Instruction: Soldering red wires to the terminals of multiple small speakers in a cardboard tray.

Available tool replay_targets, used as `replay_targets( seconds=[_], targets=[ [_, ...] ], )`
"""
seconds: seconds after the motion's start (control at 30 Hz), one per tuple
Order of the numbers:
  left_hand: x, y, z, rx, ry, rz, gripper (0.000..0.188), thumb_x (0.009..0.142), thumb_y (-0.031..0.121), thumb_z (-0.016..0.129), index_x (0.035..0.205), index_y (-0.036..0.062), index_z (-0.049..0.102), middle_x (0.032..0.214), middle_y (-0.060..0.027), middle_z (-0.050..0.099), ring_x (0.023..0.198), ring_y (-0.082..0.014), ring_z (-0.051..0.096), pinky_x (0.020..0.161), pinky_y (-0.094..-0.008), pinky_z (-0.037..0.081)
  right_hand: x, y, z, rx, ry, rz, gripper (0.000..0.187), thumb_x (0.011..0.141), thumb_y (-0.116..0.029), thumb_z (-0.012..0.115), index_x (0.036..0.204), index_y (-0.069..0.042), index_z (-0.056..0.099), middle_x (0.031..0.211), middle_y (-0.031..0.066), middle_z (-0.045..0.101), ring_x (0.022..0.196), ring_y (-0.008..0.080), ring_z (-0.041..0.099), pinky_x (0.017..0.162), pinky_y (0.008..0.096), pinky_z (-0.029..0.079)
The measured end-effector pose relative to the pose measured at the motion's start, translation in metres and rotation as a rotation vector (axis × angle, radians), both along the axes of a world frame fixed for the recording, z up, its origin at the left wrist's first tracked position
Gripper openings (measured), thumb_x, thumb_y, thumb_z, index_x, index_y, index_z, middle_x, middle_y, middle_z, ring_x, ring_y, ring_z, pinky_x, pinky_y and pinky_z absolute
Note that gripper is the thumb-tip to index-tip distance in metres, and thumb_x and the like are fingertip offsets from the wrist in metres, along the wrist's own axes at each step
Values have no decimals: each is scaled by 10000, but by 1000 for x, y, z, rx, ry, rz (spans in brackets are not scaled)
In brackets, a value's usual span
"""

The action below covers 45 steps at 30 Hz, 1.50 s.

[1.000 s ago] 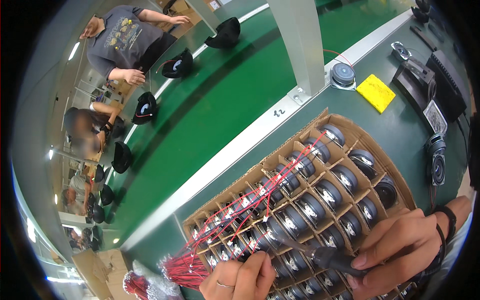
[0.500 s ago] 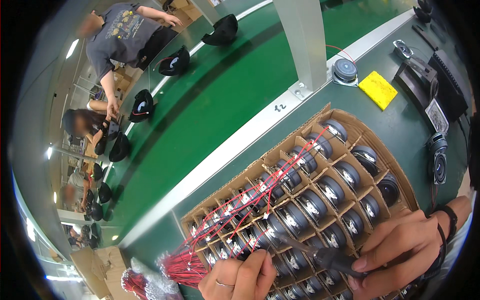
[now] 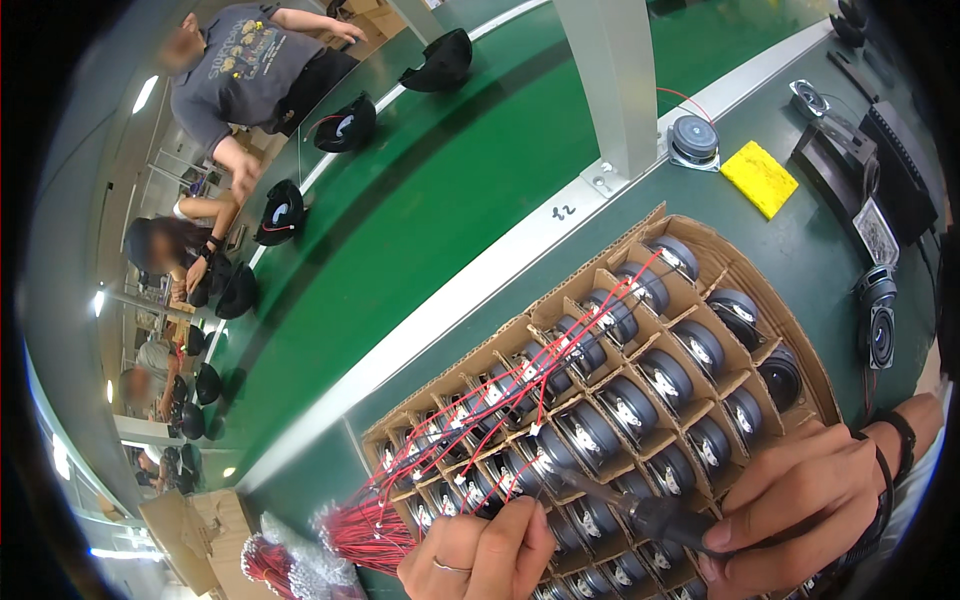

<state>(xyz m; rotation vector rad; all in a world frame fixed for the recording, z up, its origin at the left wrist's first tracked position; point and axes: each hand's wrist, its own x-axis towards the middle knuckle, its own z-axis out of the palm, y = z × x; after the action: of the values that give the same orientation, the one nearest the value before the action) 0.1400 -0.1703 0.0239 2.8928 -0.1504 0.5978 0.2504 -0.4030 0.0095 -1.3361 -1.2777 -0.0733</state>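
Speakers [image 3: 587, 428]: stood in rows in the cells of a divided cardboard box [image 3: 795, 315], on the near part of the dark green bench [image 3: 835, 280].
Left hand [image 3: 478, 553]: over the near left part of the box, thumb and forefinger pressed together just beside the iron's tip; cannot tell what lies between them.
Right hand [image 3: 795, 505]: over the near right part, fingers closed around the black handle of a soldering iron [image 3: 665, 522].
Iron tip: points left, close to a speaker's terminals; contact cannot be told.
Red wires [image 3: 490, 393]: strung across the speakers along the far rows, some ending in white connectors.
Wire bundle [image 3: 365, 535]: left of the box, near the left hand.
Far right: a yellow sponge [image 3: 759, 180] beside a loose round speaker [image 3: 694, 140].
Far side: a green conveyor belt [image 3: 430, 230], black shells [image 3: 345, 125] along its far edge, and a co-worker in a grey shirt [image 3: 240, 70].
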Motion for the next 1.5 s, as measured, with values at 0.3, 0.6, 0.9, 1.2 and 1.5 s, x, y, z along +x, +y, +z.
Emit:
replay_targets(
  seconds=[0.3,0.6,0.9,1.2,1.5],
  targets=[
    [-1,-1,0,9,12,-12,232,763,5,822,956,95,729,692,-47,531,580,-212,556,524,-336,466,0,0,1,4,-17,-18,187,657,86,837,777,8,716,895,147,642,651,224,647,541,272,538],
    [-1,0,-1,10,14,-20,230,770,7,821,959,97,724,705,-52,541,591,-217,565,528,-339,468,-1,1,3,3,-21,-23,180,646,98,822,761,12,714,870,148,646,644,228,647,535,274,536],
    [-1,0,0,4,24,-27,234,768,1,820,959,93,721,714,-54,544,596,-220,566,528,-342,464,0,0,2,1,-22,-14,183,641,78,836,760,12,714,872,147,648,649,228,650,538,269,535],
    [-2,1,-2,1,39,-25,238,770,-1,818,963,94,715,710,-59,535,600,-231,564,530,-352,462,0,2,0,-1,-9,3,190,638,64,848,759,11,712,873,143,649,654,223,653,544,265,539],
    [-1,-1,2,-4,37,-25,233,772,5,823,956,100,717,711,-57,538,599,-227,568,526,-348,461,-1,-4,6,-26,-19,-21,199,652,51,859,774,8,708,912,142,651,676,218,658,561,259,551]
  ],
)
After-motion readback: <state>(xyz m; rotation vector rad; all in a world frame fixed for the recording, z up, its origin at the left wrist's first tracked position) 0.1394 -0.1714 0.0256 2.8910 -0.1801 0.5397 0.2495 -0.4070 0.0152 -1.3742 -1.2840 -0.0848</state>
